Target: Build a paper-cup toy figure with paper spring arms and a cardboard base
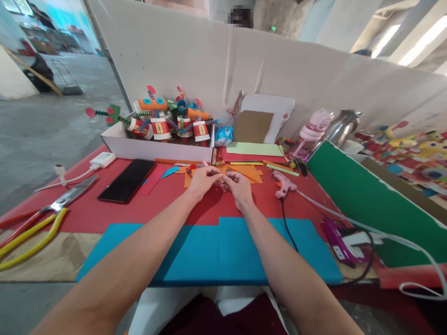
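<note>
Above the red table covering (167, 211), my left hand (203, 181) and my right hand (239, 187) meet at the fingertips. Both are closed in a pinch; whatever lies between the fingers is too small to make out. Orange paper pieces (249, 173) lie just behind the hands. A blue sheet (195, 246) covers the table's front edge under my forearms. To the right of my right hand rests a pink glue gun (283, 184). A black phone (127, 180) lies left of my left hand.
Large scissors (57, 207) lie at the left. Behind, a white box (157, 150) holds cup figures with paper springs. At the right stand a green board (370, 204), a pink bottle (312, 128) and a purple device (344, 242) with cables.
</note>
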`<state>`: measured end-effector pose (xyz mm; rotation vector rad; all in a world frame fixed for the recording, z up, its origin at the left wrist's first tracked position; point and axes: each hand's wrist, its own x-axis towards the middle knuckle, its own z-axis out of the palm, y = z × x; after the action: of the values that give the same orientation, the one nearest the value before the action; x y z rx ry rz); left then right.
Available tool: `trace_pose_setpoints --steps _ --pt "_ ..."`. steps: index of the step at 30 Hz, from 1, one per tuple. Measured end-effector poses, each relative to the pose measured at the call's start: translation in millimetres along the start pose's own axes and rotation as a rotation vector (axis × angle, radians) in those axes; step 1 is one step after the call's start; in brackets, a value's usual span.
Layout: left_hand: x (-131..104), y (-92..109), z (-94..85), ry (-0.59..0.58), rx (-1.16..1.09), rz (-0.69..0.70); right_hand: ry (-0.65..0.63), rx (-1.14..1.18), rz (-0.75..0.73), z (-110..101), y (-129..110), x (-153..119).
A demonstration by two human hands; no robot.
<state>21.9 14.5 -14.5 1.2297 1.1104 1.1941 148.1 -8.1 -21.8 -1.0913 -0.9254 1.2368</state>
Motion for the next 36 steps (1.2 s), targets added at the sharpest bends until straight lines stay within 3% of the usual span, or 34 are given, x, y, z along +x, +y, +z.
trace_pose_setpoints --steps 21,36 --pt "2.4 -2.3 -6.6 -0.014 0.140 0.171 -0.057 0.043 0.078 -2.1 -4.4 -2.6" --pt "2.0 7.1 -15.5 -0.203 0.588 0.607 -0.111 0.134 0.091 -4.6 -10.5 -4.1"
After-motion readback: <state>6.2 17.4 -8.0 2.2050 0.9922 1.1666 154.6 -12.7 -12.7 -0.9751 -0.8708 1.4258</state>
